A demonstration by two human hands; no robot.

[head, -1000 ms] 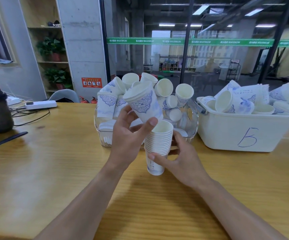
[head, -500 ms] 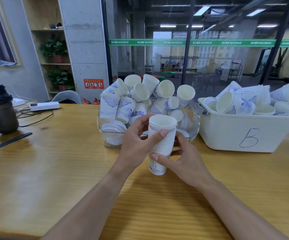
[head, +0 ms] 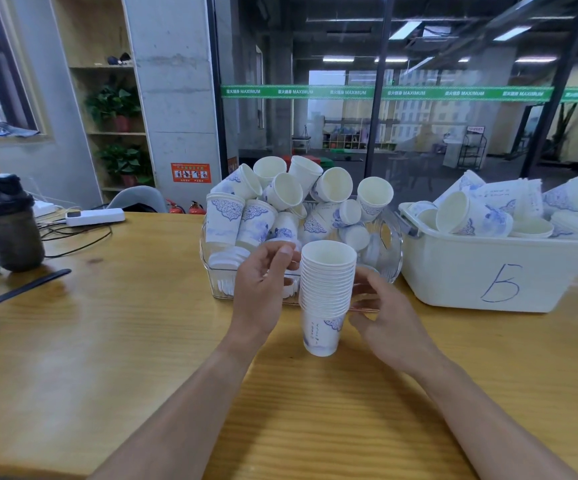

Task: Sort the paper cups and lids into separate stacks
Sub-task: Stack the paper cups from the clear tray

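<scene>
Currently your hands flank the nested cup stack [head: 327, 289] upright on the desk [head: 107, 341]: right hand [head: 381, 320] curled around it, left hand [head: 263, 289] loosely open beside the rim. Beyond, many loose cups and lids fill the clear bin [head: 211, 282] and white tub [head: 471, 271]; most sorting remains.

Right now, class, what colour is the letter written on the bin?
Blue, handwritten on the white bin; the head view shows it clearly.
</scene>
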